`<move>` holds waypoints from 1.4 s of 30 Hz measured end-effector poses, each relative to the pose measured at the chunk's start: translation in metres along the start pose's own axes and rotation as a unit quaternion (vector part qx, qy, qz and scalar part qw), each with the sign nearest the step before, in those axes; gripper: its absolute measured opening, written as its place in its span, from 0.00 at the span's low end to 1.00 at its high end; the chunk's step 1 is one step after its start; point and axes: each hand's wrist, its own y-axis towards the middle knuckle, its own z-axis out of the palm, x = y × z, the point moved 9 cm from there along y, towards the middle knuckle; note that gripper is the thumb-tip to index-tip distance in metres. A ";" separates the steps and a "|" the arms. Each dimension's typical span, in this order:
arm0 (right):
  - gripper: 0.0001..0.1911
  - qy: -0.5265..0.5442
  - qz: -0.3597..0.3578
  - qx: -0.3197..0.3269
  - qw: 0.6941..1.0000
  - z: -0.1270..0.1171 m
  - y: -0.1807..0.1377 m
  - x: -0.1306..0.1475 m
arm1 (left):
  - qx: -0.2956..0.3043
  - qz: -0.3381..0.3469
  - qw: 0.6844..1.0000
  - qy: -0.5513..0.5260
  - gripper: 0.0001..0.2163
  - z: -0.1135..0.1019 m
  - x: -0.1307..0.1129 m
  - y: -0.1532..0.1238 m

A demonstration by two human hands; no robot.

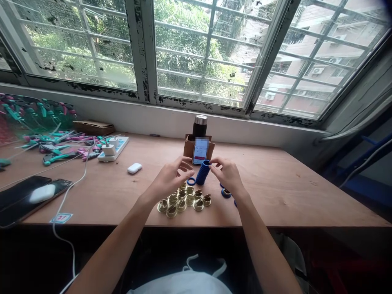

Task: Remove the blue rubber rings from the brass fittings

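- Stack of blue rings (202, 175) stands on your wooden table (269, 183), leaning slightly to the right in view, between your left hand (174, 174) and your right hand (226, 173).
- Your two hands are apart; the left one is loosely curved, its fingers spread, with nothing seen in its grasp, near the stack's left side.
- Your right fingertips are at the top edge of the stack; you cannot tell from this view whether they pinch a ring.
- Just below your left fingertips, a loose blue ring (191, 184) lies flat beside the foot of the stack.
- Nearer to you, a cluster of gold-coloured pieces (181, 205) sits on the table, close together.
- By your right wrist, a blue ring with a gold piece in it (226, 194) rests on the wood, more blue partly hidden near your arm.
- Behind the stack, a lit phone (200, 152) leans against a cardboard box (188, 143), and a dark bottle (200, 128) rises behind the phone.
- Well to your left are a white case (134, 168), a power strip (122, 146) and teal-and-pink pliers (56, 157).
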 end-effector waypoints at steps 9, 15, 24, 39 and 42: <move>0.12 -0.022 0.053 -0.030 0.998 -0.038 -0.024 -0.026 | -0.004 -0.013 1.000 -0.010 0.22 0.001 0.007 0.003; 0.14 -0.057 0.106 0.111 0.986 -0.034 -0.058 -0.063 | -0.009 -0.019 1.000 -0.002 0.18 0.003 0.003 0.004; 0.12 -0.171 0.147 0.213 0.951 -0.010 -0.065 -0.064 | -0.014 -0.015 1.000 -0.002 0.17 0.004 -0.008 0.002; 0.04 -0.058 0.098 0.199 0.973 -0.011 -0.059 -0.023 | 0.021 -0.013 0.999 -0.032 0.17 0.015 -0.007 0.001; 0.02 0.051 0.054 0.170 0.983 -0.018 -0.055 0.002 | 0.066 -0.022 0.996 -0.062 0.18 0.025 -0.004 -0.001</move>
